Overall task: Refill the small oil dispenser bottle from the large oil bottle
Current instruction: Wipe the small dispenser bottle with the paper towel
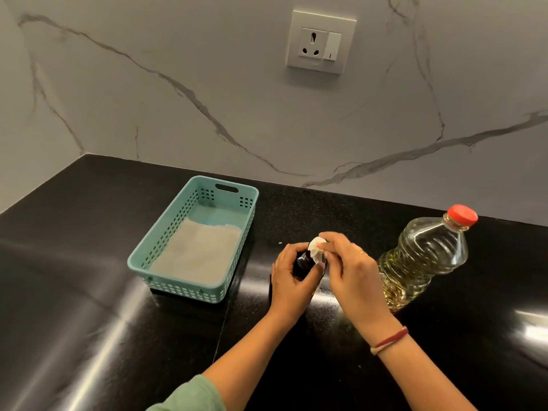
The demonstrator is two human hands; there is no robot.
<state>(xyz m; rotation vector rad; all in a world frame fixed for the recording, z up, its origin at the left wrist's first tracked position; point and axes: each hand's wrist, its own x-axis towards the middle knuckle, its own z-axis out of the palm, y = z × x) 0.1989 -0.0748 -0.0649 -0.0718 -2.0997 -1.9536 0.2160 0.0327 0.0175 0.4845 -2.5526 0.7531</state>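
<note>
A small dark dispenser bottle (pixel 304 262) stands on the black counter, mostly hidden between my hands. My left hand (pixel 289 278) grips its body from the left. My right hand (pixel 347 265) pinches a small piece of white tissue (pixel 315 247) against the bottle's top and right side. The large clear oil bottle (pixel 421 259) with a red cap (pixel 462 215) stands just to the right of my right hand, filled with pale yellow oil, cap on.
A teal plastic basket (pixel 142 259) lined with a grey-white paper sheet sits to the left of the small bottle. The glossy black counter (pixel 89 321) meets a marble wall behind, which carries a white socket and switch (pixel 320 43).
</note>
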